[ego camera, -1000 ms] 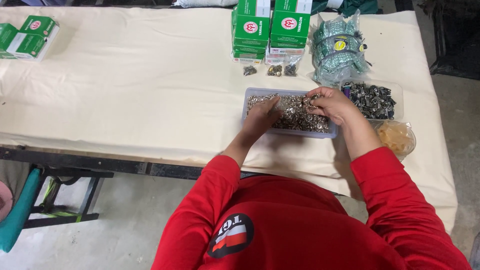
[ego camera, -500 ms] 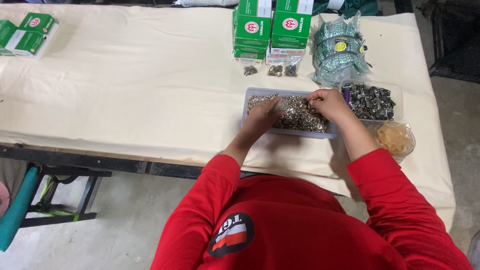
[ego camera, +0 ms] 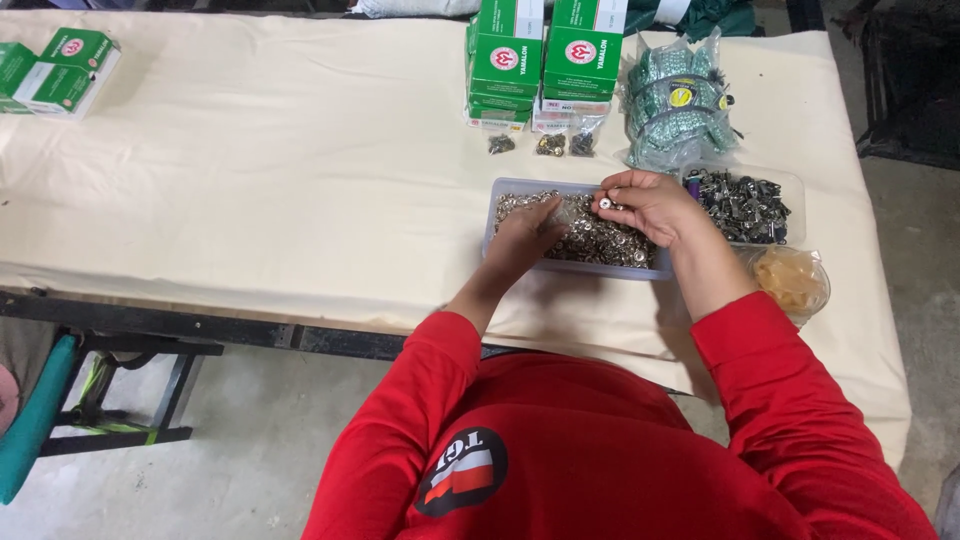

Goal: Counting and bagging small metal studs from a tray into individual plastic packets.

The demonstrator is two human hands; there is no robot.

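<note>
Sorting of small metal fasteners is going on at the cloth-covered table (ego camera: 250,180). The left hand (ego camera: 525,235) is resting palm-down in the grey tray (ego camera: 497,190) of silvery metal pieces (ego camera: 600,240), fingers curled into the heap; whether its grip is closing on anything I cannot tell. The right hand (ego camera: 650,205) is hovering over the tray's far edge, its grip pinching narrow on one small round silver piece (ego camera: 605,203) between thumb and fingertips. Just to the right, a second tray (ego camera: 795,185) is holding darker metal parts, with a round clear tub (ego camera: 815,290) of yellowish bits near the table's front edge. Green boxes (ego camera: 545,50) and a clear bag of packets (ego camera: 680,100) are standing behind the trays. By my judgement, this is the picking-out step: the pinched piece is lifted clear, and the next move calls for a steady pinch while it is being mated or set aside.
</note>
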